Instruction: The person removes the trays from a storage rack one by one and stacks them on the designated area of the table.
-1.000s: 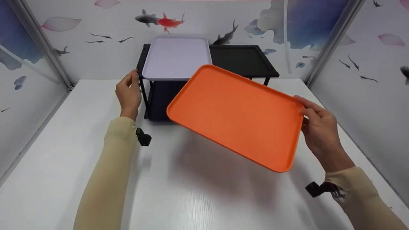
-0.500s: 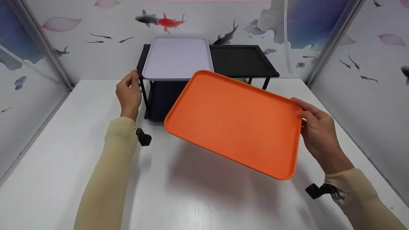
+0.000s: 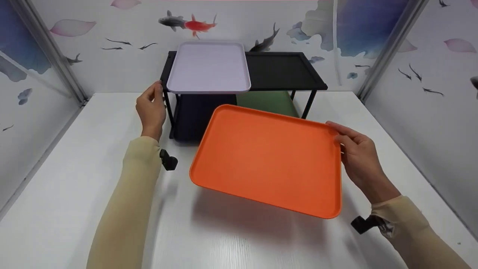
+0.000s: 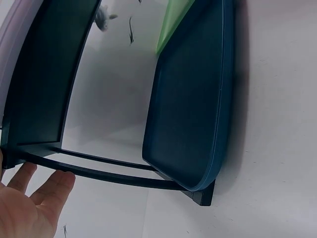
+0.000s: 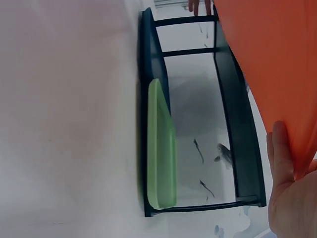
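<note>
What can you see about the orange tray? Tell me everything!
The orange tray is a rectangle with rounded corners, a flat middle and a low raised rim. It's one plain colour and looks like smooth plastic. It's held tilted above the white table, in front of the black rack, with its inside facing the head camera and its top edge sloping down towards the right. The right grip holds it near the upper right corner, thumb on the inside.

Left of the orange tray (image 3: 265,160), your left sleeve (image 3: 125,201) is plain khaki, a small black camera (image 3: 169,160) jutting from its cuff (image 3: 142,145); right of the tray, your matching right sleeve (image 3: 416,229) bears another angular black camera (image 3: 360,225) and a silvery patch (image 3: 387,228).
</note>
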Available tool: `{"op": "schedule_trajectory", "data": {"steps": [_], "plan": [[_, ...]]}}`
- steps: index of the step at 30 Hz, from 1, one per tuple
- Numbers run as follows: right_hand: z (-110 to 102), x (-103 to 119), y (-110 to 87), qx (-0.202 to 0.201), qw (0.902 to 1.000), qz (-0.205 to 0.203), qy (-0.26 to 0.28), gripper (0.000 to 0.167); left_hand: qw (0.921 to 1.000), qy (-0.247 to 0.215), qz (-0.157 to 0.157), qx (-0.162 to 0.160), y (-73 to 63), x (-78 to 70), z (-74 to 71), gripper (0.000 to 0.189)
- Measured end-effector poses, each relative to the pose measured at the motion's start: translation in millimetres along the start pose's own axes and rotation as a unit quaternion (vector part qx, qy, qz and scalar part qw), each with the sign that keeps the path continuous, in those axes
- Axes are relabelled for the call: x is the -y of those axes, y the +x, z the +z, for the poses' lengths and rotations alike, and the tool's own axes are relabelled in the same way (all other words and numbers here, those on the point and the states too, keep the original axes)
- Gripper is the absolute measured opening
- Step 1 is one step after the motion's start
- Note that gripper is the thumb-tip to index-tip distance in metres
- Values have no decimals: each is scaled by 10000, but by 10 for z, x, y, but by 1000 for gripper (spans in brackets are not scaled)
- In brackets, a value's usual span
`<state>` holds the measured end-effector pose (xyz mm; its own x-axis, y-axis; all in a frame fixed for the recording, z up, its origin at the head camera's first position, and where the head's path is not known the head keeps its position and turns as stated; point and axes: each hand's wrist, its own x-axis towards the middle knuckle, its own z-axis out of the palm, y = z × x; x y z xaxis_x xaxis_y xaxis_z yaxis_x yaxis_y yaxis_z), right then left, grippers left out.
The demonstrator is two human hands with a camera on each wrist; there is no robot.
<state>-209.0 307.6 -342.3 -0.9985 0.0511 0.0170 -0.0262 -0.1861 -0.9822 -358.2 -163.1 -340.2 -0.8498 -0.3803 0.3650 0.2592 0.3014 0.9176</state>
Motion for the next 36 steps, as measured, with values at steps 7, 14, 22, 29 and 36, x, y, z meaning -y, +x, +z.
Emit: {"op": "schedule_trajectory", "data": {"steps": [7, 14, 22, 29, 36], "plan": [[55, -169, 74, 113, 9982, 230, -540, 42, 9998, -159, -124, 71, 1, -4, -7, 39], [89, -337, 138, 154, 9955, 441, -829, 42, 9996, -197, -186, 64, 8, -5, 0, 39], [105, -478, 195, 200, 9909, 700, -1132, 45, 9997, -185, -117, 60, 4, -2, -6, 39], [105, -564, 233, 273, 9872, 807, -1345, 45, 9996, -241, -91, 78, -2, -3, -5, 39], [106, -651, 286, 187, 9857, 948, -1381, 46, 9998, -151, -74, 52, -15, -5, -4, 39]]}}
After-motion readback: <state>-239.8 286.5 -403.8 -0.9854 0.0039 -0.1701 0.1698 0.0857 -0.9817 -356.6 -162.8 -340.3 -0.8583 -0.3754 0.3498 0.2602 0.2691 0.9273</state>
